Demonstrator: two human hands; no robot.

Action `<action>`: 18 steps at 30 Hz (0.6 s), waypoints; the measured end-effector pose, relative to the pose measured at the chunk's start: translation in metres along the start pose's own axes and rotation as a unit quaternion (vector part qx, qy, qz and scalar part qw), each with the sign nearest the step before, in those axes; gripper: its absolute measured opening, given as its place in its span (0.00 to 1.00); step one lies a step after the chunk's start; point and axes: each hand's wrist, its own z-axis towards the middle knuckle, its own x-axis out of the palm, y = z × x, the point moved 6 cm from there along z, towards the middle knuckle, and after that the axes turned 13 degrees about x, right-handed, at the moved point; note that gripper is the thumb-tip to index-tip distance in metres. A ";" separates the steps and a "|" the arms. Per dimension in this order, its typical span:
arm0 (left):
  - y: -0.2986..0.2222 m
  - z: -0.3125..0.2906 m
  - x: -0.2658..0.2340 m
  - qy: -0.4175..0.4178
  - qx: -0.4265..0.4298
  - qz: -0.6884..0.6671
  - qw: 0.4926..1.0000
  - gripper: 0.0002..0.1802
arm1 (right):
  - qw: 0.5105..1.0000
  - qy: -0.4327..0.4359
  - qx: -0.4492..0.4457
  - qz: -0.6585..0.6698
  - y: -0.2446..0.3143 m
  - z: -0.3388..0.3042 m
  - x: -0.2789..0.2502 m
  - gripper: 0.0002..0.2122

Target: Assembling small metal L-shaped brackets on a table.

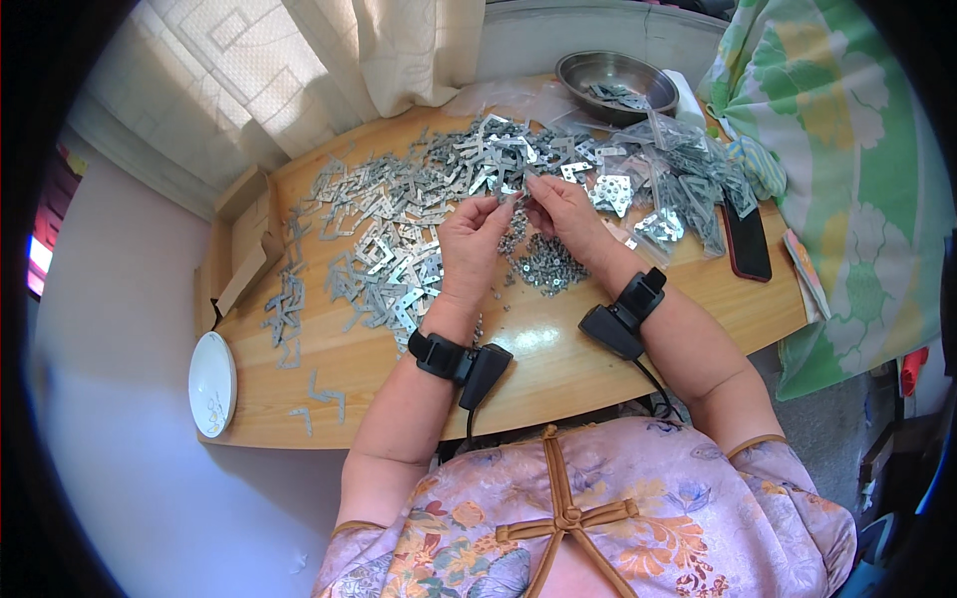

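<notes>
My left hand (471,239) and my right hand (568,214) meet over the middle of the table, fingertips nearly touching. Both are closed in a pinch. Whatever lies between the fingers is too small and too covered to name. Just beyond and left of them spreads a big heap of L-shaped metal corner brackets (399,264). Below my right hand is a pile of small screws (546,267). Flat metal plates with holes (612,191) lie to the right of my right hand.
Clear bags of brackets (698,164) and a dark phone (748,242) are at the right. A metal bowl (573,78) with brackets stands at the back. At the left are a cardboard box (261,249) and a white dish (204,374) on the wooden table (538,369). Cables hang from my wrist bands.
</notes>
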 end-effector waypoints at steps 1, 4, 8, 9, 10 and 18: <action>0.001 -0.001 -0.002 -0.014 -0.020 -0.013 1.000 0.05 | 1.000 -0.007 0.004 0.001 0.001 0.000 -0.001 0.12; 0.001 0.002 -0.004 -0.012 -0.026 -0.021 0.999 0.07 | 0.999 0.004 0.019 0.043 -0.002 0.002 -0.003 0.09; 0.004 0.008 -0.011 0.031 -0.010 0.071 0.997 0.09 | 0.995 0.041 0.043 0.083 -0.009 0.008 -0.008 0.06; 0.005 0.009 -0.012 0.075 -0.055 0.106 0.990 0.09 | 0.995 0.042 0.044 0.084 -0.005 0.007 -0.008 0.06; 0.007 0.010 -0.014 0.118 -0.100 0.139 0.978 0.10 | 0.998 0.033 0.049 0.037 -0.001 0.005 -0.010 0.06; -0.016 0.027 -0.044 0.127 -0.059 0.485 0.863 0.12 | 0.973 0.021 0.137 -0.184 -0.001 0.005 -0.016 0.08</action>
